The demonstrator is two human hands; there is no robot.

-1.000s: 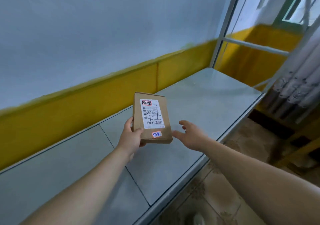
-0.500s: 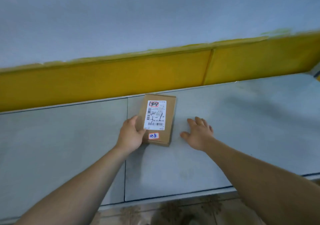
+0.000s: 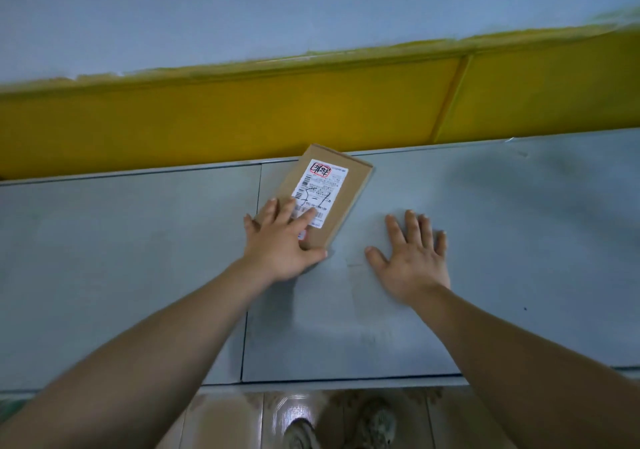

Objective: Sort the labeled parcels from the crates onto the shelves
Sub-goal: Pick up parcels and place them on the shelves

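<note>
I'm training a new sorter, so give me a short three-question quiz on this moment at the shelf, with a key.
1. True or false: the right hand touches the parcel.
2. The left hand is: A) flat on the parcel, fingers straight; B) lifting it high in the air; C) well away from it.
3. Fill in: the parcel's white label faces ___.
Key: 1 false, the right hand is spread over the shelf, apart from the parcel; 2 A; 3 up.
</note>
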